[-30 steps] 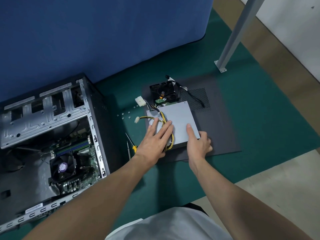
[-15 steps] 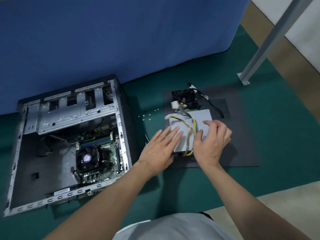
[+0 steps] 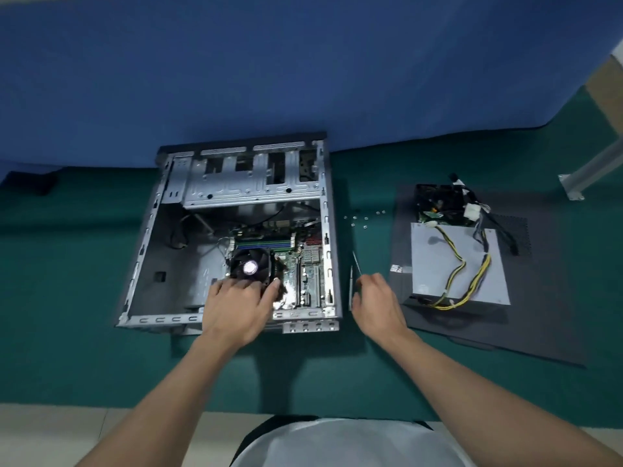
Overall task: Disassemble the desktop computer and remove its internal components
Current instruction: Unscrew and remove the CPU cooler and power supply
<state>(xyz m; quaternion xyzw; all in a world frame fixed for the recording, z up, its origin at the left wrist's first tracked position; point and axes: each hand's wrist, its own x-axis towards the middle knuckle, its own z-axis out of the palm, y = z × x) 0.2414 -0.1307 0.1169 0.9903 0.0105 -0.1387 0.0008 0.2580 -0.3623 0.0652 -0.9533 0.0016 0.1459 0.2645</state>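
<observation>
PSU (image 3: 438, 264), grey box w/ yellow-black wires, is out and lies on the flat dark panel (image 3: 539, 315) right of the steel case (image 3: 256, 193); screws (image 3: 364, 218) sit loose between them. To do: black finned cooler (image 3: 251, 266) and green board (image 3: 303, 264), both in the case. L hand (image 3: 236, 305) is spread on the cooler; R hand (image 3: 377, 298) is curled at a thin screwdriver (image 3: 351, 284), grip unclear.

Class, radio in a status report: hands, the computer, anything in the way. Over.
Left hand on CPU fan inside case. Right hand at screwdrivers, grip unclear. Power supply out. Fan unobstructed.
</observation>
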